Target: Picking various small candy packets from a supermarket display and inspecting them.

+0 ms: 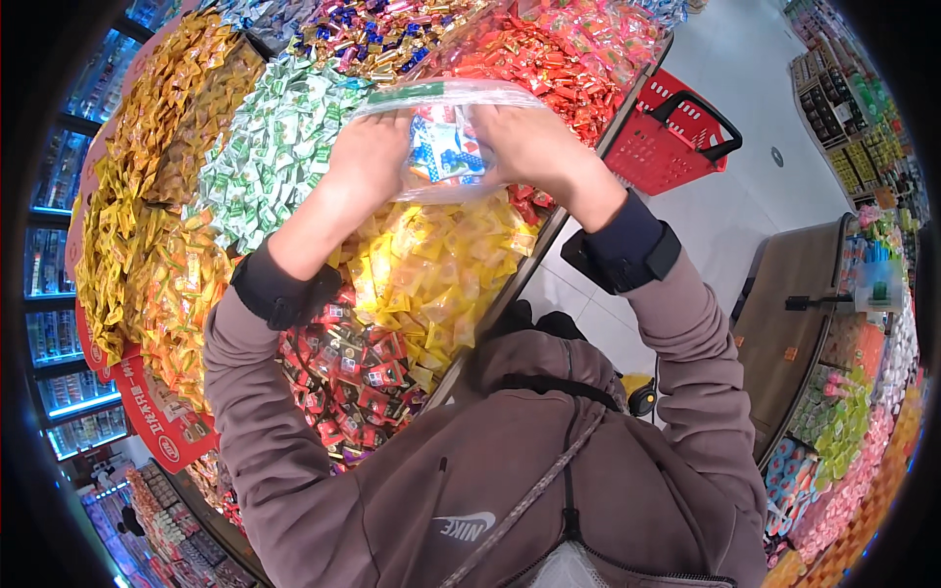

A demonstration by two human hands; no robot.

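Observation:
A clear plastic bag (pixel 441 95) with a green strip along its rim is stretched between my two hands above the candy display. Wrapped candies (pixel 446 147) in blue and white show inside it. My left hand (pixel 371 155) is closed on the bag's left side, over the pale green candies (pixel 286 137). Gripping the opposite side is my right hand (pixel 529 147), near the red-wrapped candies (pixel 549 73). Both sets of fingertips are partly hidden by the plastic. Just below the bag lie yellow-wrapped candies (pixel 431 265).
A red shopping basket (pixel 652 147) with a black handle stands right of the display's edge. Dark red packets (pixel 343 367) lie nearest me, with golden ones (pixel 147 147) at the left. Stocked shelves (pixel 838 108) line the far right, beyond the tiled floor (pixel 735 206).

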